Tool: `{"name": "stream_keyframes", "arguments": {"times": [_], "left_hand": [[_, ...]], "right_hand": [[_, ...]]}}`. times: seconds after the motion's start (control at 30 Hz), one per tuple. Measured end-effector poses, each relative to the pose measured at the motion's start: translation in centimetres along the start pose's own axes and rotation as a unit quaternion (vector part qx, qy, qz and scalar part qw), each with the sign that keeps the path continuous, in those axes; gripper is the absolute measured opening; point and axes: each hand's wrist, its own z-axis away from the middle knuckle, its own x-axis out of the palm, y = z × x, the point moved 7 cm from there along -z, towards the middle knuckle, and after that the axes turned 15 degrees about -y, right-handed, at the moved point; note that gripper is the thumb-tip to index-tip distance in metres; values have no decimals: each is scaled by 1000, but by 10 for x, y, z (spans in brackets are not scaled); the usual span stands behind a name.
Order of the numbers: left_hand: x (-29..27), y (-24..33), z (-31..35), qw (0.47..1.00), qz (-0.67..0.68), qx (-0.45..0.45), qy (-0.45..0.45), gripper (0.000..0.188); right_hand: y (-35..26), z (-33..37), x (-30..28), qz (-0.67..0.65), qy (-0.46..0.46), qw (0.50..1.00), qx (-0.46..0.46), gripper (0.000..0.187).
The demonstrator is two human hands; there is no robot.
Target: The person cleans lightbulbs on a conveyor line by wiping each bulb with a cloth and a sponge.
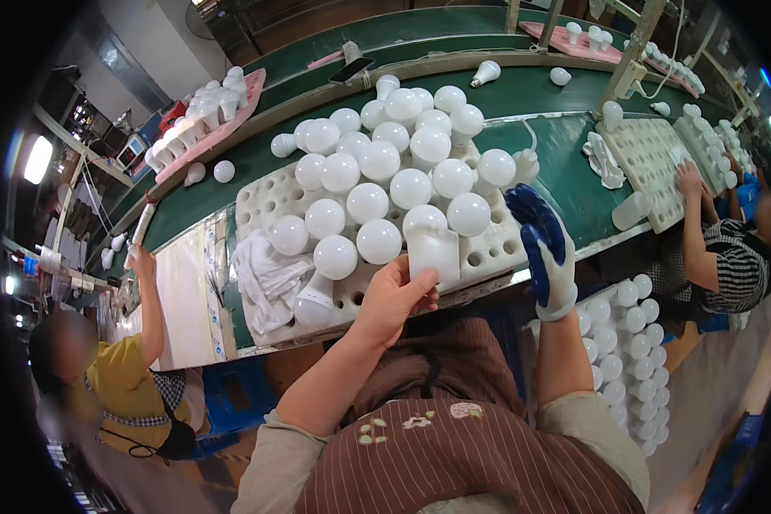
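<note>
Left hand (400, 295), bare, is clamped on a white sleeve (434, 255), thumb in front of its lower edge and fingers behind. It holds the sleeve upright over the near edge of the tray (264, 194), left of the tray's near right corner. Right hand (546, 253), in a blue and white glove, is raised just beyond that corner with nothing visible in its grasp, fingers extended close together. The sleeve looks thin-walled, so it should be light and give a little (a firm squeeze would probably dent it); the low rim, pinched as now, seems a sound place to hold. The bulbs (412, 188) crowding the tray look slick and breakable, better taken by their bodies than their domes. A crumpled cloth (270, 276) lies over the tray's left edge. Beyond the tray's right edge, a small bottle (527, 163) stands on the green table (567, 161).

The left hand's far fingers are mostly hidden, as is whatever the sleeve contains; its ragged top blends into the bulb behind. Most bulb bases are out of sight.
</note>
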Motion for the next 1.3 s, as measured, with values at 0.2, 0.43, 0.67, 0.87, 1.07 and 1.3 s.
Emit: {"name": "stream_keyframes", "arguments": {"times": [0.2,0.43,0.67,0.87,1.07,1.3], "left_hand": [[28,-17,-9,985,-128,-68,-97,27],[39,-75,-23,946,-166,-216,-173,18],[47,-120,-30,916,-162,-306,-201,16],[35,-112,-28,935,-151,-274,-169,18],[27,-70,-8,963,-154,-185,-124,25],[12,-47,8,992,-96,-69,-42,34]], "right_hand": [[25,12,18,-45,-210,959,186,41],[72,82,-20,65,-121,946,293,21],[95,137,-73,357,-21,864,354,30],[90,135,-83,558,-28,792,248,51],[83,46,-132,312,104,934,140,60],[198,-61,-162,309,137,928,155,113]]}}
